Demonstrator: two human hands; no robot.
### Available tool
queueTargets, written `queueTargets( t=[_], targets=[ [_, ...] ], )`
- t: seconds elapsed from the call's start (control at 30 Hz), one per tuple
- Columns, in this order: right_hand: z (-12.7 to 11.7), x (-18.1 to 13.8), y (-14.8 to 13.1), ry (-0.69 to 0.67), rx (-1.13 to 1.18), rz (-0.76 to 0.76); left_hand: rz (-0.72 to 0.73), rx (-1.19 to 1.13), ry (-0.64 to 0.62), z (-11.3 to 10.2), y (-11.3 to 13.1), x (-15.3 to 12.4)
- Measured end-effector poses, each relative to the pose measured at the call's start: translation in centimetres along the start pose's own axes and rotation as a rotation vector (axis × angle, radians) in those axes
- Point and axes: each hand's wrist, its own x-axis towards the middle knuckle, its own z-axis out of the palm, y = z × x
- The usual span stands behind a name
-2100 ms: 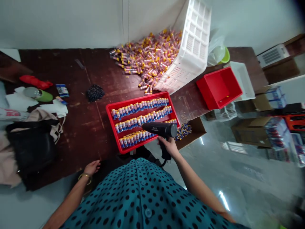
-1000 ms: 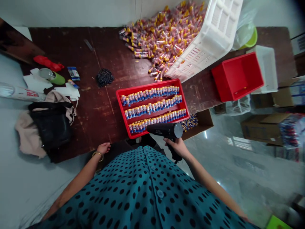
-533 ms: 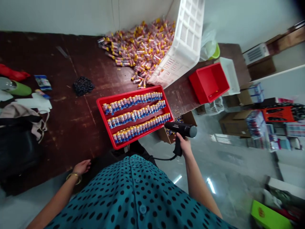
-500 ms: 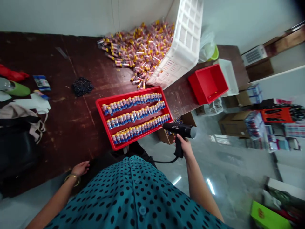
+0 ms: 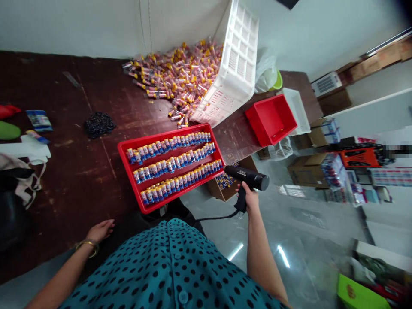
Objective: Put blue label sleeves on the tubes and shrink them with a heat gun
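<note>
My right hand [image 5: 249, 195] is closed round the grip of a black heat gun [image 5: 246, 177], held off the table's right edge with its nozzle toward the red tray [image 5: 128, 148]. The tray holds three rows of small tubes [image 5: 174, 164] with blue and red labels. My left hand [image 5: 99, 229] rests at the near table edge, fingers loosely extended, holding nothing; a gold bangle circles its wrist.
A heap of loose yellow-capped tubes [image 5: 175, 77] lies at the back beside a tipped white crate [image 5: 234, 68]. A red bin [image 5: 270, 120] and white bin [image 5: 298, 109] stand right. A cardboard box [image 5: 230, 189] sits below. A black bag [image 5: 13, 214] and clutter lie left.
My right hand has carried the heat gun from over the tray's near row out past its right end, off the table edge. The left hand has stayed at the table edge.
</note>
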Motion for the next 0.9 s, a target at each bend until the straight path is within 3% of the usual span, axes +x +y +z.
queueTargets(
  t=[0.13,0.3,0.5,0.6,0.73,0.9],
  targets=[
    [0.8,0.6,-0.5,0.013,-0.011,0.001,0.0,-0.005,0.008,0.0,-0.4,-0.2],
    [4.5,-0.5,-2.8,-0.143,-0.115,-0.043,-0.014,-0.019,0.056,0.2,-1.6,-0.9],
    [14.1,-7.2,-6.3,-0.683,-0.158,-0.252,-0.028,-0.104,0.097,1.2,-2.4,-1.4],
    [18.5,-10.7,-7.1,-0.847,-0.207,-0.381,-0.01,-0.146,0.086,1.4,-2.7,-1.8],
    [22.0,-12.7,-7.8,-0.892,-0.322,-0.563,-0.011,-0.167,0.089,1.0,-4.4,-2.9],
    [23.6,-12.7,-8.7,-0.93,-0.325,-0.55,-0.082,-0.164,0.137,0.5,-8.8,-4.1]
  ],
)
